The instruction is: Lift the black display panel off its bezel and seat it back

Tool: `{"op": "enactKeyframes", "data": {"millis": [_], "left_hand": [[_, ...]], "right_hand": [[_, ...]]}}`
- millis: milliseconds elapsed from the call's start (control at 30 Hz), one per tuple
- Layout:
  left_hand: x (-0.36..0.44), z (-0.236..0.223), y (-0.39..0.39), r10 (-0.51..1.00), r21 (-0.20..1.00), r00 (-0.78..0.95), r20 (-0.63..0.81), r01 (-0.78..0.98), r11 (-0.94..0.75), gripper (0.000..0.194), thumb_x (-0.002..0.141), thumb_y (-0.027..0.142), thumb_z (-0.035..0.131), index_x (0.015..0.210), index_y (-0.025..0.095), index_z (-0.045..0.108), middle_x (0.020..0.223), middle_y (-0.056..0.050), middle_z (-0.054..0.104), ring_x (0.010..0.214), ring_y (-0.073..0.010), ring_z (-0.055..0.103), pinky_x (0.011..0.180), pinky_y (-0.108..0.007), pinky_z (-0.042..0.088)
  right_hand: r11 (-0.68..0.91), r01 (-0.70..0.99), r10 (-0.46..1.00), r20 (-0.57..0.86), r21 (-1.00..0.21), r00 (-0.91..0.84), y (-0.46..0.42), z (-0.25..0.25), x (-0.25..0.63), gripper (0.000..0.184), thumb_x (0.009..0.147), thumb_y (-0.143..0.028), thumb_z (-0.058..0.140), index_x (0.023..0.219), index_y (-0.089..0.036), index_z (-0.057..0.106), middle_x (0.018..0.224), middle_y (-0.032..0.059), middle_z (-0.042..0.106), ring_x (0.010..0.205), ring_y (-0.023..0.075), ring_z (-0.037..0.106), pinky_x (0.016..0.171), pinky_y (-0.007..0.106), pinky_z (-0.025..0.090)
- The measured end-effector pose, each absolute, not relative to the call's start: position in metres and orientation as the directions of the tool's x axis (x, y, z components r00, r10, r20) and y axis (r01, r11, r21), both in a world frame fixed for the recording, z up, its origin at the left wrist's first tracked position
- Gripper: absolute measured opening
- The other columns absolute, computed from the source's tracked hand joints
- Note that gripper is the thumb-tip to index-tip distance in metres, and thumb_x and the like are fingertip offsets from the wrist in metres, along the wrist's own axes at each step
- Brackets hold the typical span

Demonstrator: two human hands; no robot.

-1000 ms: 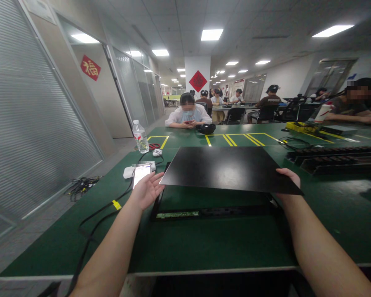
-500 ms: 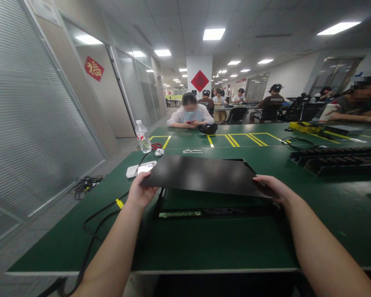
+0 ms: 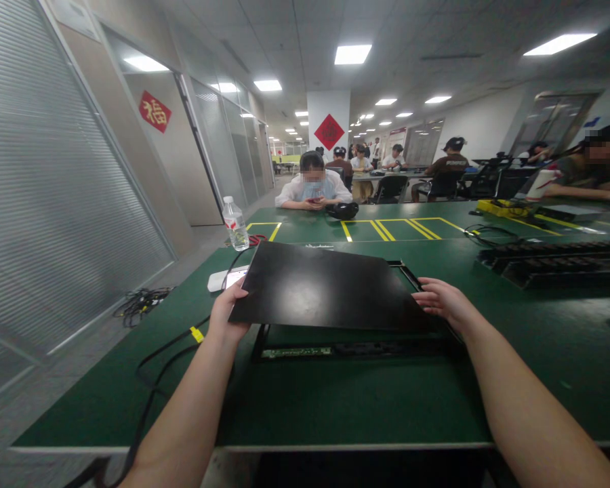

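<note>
- Here, the black panel point(image 3: 315, 288) is held up at a slant above the black frame point(image 3: 386, 348), much of which is hidden beneath it.
- The panel's left edge is gripped by the left hand point(image 3: 228, 312), with the thumb laid on top and the fingers curled underneath.
- The right hand point(image 3: 447, 303) is held open beside the panel's right edge, its fingers spread and pointed inward; whether the panel or the frame is touched by them cannot be told.
- The frame is laid on the green desk point(image 3: 360, 407), and a green circuit board point(image 3: 297, 352) can be seen along its near side.
- Just beyond the left hand, a lit phone point(image 3: 235, 276) is partly covered by the panel, next to a white box point(image 3: 216, 281).
- A black cable point(image 3: 157, 356) with a yellow tag point(image 3: 197, 334) is stretched along the left of the desk.
- Farther back, a clear bottle point(image 3: 235, 224) is stood upright near a red object point(image 3: 257, 239).
- On the right, long black racks point(image 3: 564, 261) are set side by side.
- Across the desk, where yellow tape point(image 3: 381, 230) is stuck down, a person point(image 3: 315, 186) is seated.
</note>
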State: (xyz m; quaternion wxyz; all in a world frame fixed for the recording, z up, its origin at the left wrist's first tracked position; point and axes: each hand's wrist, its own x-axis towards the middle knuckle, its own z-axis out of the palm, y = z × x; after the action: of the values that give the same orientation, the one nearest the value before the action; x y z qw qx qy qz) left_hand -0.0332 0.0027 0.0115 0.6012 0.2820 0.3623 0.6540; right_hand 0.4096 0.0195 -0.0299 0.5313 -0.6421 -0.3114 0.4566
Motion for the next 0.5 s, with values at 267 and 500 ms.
{"op": "enactKeyframes", "data": {"millis": [267, 500], "left_hand": [[-0.027, 0.003, 0.004, 0.994, 0.831, -0.105, -0.026, -0.555, -0.037, 0.053, 0.049, 0.011, 0.064, 0.100, 0.016, 0.077, 0.092, -0.007, 0.080, 0.090, -0.0321, 0.077, 0.079, -0.043, 0.067], [-0.012, -0.002, 0.005, 0.989, 0.849, -0.102, -0.110, -0.526, 0.040, 0.047, 0.049, 0.010, 0.060, 0.094, 0.015, 0.074, 0.081, -0.005, 0.077, 0.082, -0.0285, 0.077, 0.071, -0.037, 0.066]], "right_hand": [[-0.139, -0.007, 0.850, -0.123, -0.990, 0.513, 0.027, -0.039, 0.416, 0.026, 0.073, -0.020, 0.072, 0.098, -0.016, 0.071, 0.064, 0.0090, 0.073, 0.044, 0.0116, 0.050, 0.039, 0.018, 0.029], [-0.152, 0.113, 0.795, -0.053, -0.982, 0.604, 0.028, -0.045, 0.425, 0.021, 0.071, -0.021, 0.072, 0.092, -0.017, 0.071, 0.059, 0.0066, 0.070, 0.049, 0.0155, 0.058, 0.046, 0.022, 0.036]]}}
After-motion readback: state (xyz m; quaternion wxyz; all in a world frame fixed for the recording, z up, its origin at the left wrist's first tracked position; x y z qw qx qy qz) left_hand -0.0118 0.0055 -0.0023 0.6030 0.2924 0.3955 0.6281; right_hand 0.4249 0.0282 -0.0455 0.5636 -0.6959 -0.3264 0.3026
